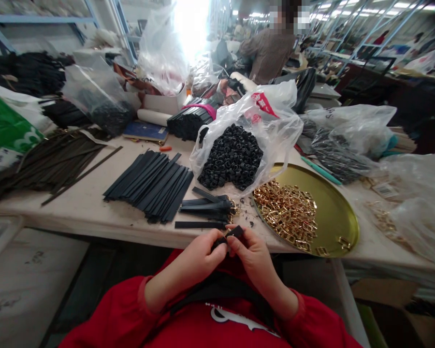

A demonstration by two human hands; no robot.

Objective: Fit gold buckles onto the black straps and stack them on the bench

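Observation:
My left hand (199,258) and my right hand (252,256) meet just below the table's front edge, both pinched on the end of one black strap (229,235). The strap's far tip sticks up between my thumbs. Just beyond my hands lie a few finished black straps with gold buckles (208,205) and one loose strap (199,224). A round gold tray (333,212) of several gold buckles (286,212) sits to the right. A clear bag of small black loops (232,157) stands behind.
A stack of flat black straps (150,183) lies left of centre, and dark brown strips (47,162) lie further left. Plastic bags (348,140) crowd the right and back of the table. A person (271,48) stands at the far side.

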